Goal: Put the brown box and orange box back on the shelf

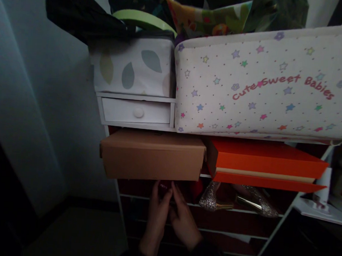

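Observation:
Both my hands reach under a brown cardboard box [153, 154] on a shelf. My left hand [157, 218] and my right hand [184, 219] meet with fingertips pinched together around a small dark red thing [164, 186] in the dim shelf space below the box. What that thing is cannot be made out. The fingers of both hands are closed on it.
An orange box [267, 161] lies right of the brown box. Glittery high-heeled shoes [242, 200] stand on the shelf below it. Above are a white drawer [137, 111], a leaf-print box [134, 66] and a star-print fabric bin [266, 83]. A grey wall [45, 97] stands to the left.

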`<state>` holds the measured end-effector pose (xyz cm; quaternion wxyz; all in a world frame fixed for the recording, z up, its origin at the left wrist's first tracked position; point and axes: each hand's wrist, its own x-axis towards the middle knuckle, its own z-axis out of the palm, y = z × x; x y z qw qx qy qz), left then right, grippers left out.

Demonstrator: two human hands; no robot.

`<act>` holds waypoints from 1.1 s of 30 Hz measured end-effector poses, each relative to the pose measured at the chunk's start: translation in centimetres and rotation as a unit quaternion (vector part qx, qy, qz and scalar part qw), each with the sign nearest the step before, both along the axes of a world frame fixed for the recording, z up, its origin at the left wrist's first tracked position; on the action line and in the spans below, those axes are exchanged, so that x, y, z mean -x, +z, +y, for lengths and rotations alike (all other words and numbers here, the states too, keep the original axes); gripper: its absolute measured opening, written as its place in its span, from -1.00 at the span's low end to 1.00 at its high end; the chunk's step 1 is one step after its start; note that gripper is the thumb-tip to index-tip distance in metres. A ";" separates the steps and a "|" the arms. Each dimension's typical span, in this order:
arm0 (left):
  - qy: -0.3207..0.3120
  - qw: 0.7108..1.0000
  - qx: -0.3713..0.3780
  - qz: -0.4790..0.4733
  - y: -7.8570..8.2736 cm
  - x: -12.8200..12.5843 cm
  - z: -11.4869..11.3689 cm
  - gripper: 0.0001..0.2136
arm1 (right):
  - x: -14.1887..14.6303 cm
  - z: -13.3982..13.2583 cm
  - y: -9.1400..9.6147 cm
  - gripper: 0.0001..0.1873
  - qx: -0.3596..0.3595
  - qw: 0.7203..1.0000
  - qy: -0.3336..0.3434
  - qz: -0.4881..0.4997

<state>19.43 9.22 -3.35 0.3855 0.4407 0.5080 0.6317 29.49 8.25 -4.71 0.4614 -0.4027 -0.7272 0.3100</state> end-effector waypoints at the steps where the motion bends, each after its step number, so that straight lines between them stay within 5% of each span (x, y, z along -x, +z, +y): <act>1: -0.025 1.000 -0.003 0.005 0.1 -0.3 0.0 -0.44 | -0.3 0.1 0.2 -0.22 -0.004 1.000 -0.003 0.010; 8: -0.047 0.980 -0.083 0.173 0.7 -3.3 0.0 -0.47 | -2.0 1.0 0.0 -0.38 -0.003 0.997 -0.054 0.059; 24: -0.048 0.973 -0.072 0.213 0.0 -4.2 0.6 -0.45 | -3.8 -0.2 1.4 -0.34 0.035 0.996 -0.029 0.080; 28: -0.008 0.973 -0.083 0.216 0.0 -4.1 0.4 -0.50 | -6.1 -0.7 2.4 -0.55 -0.018 0.988 -0.146 -0.042; 33: 0.042 0.958 -0.155 0.236 1.7 -4.6 -1.7 -0.71 | -11.5 -1.0 2.3 -0.59 -0.019 0.938 -0.305 -0.167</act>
